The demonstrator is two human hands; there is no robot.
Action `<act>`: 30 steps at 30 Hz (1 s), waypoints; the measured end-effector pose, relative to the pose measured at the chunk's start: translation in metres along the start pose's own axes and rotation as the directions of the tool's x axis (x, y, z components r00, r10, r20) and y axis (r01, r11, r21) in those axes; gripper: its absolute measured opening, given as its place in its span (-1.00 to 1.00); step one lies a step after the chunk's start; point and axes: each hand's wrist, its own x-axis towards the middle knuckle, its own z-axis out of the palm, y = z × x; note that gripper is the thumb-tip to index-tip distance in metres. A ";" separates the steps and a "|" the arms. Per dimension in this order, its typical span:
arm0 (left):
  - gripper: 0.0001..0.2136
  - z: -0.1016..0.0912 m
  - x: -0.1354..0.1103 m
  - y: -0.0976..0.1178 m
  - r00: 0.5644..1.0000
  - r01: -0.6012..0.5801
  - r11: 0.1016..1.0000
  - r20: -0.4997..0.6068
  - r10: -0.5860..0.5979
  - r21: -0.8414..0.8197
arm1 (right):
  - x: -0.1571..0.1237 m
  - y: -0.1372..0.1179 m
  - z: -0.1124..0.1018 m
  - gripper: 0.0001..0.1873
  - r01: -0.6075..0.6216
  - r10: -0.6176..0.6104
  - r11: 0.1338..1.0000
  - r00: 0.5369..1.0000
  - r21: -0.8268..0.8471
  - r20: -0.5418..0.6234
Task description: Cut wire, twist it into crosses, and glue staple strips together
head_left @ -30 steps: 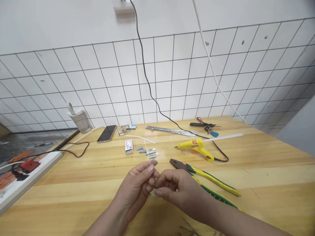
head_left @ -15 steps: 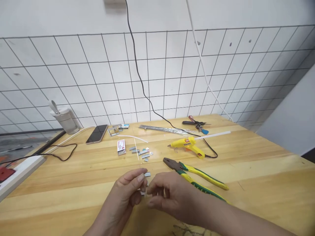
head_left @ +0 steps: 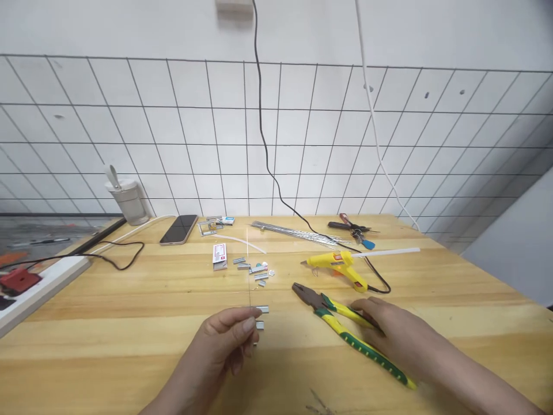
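Observation:
My left hand [head_left: 224, 343] is closed in a pinch at the lower centre. Between its thumb and forefinger stands a thin metal wire [head_left: 249, 282], pointing up. Small bundles of staples [head_left: 263, 309] lie on the table just beyond those fingertips. To the right, my right hand [head_left: 389, 328] has its fingers curled over the upper handle of the combination pliers [head_left: 309, 295]. These pliers have a brown head and yellow-green grips, and lie flat with jaws shut toward the upper left. My palm hides the end of the upper handle.
Beyond the pliers lies a yellow glue gun [head_left: 334, 260] with its cord. Farther back are metal rods [head_left: 298, 231], black-handled tools [head_left: 352, 226], a small staple box [head_left: 220, 257], a phone [head_left: 178, 229] and a cup [head_left: 131, 202]. A power strip [head_left: 52, 288] sits left.
My right hand has left the left hand's fingertips and moved right onto the pliers' handle. My left hand keeps its pinch on the wire. The view has shifted slightly.

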 end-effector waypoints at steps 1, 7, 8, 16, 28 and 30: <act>-0.71 0.000 0.000 0.001 1.000 -0.009 1.000 -0.001 0.009 0.002 | 0.003 0.002 0.004 -0.67 -0.031 0.031 0.999 0.999 0.012 -0.014; -0.68 0.000 -0.002 0.008 1.000 -0.028 0.999 0.000 0.028 -0.033 | 0.008 -0.004 0.003 -0.97 -0.018 -0.045 0.906 0.989 0.423 0.138; -0.68 -0.001 -0.001 0.008 1.000 -0.027 0.998 0.005 0.027 -0.050 | 0.007 -0.006 0.000 -0.97 -0.035 -0.071 0.841 0.982 0.540 0.175; -0.73 -0.007 0.004 0.003 0.998 -0.003 0.991 0.058 0.010 -0.131 | -0.016 -0.039 -0.013 -0.61 -0.048 -0.196 0.156 0.977 0.987 0.078; -0.73 -0.009 0.001 0.009 0.990 0.037 0.995 0.140 -0.023 -0.096 | -0.006 -0.068 0.007 -0.31 -0.209 -0.644 -0.122 0.760 0.970 0.082; -0.74 -0.009 0.001 0.010 0.990 0.034 0.996 0.142 -0.022 -0.079 | -0.011 -0.061 0.004 -0.37 -0.146 -0.593 0.036 0.793 0.989 0.139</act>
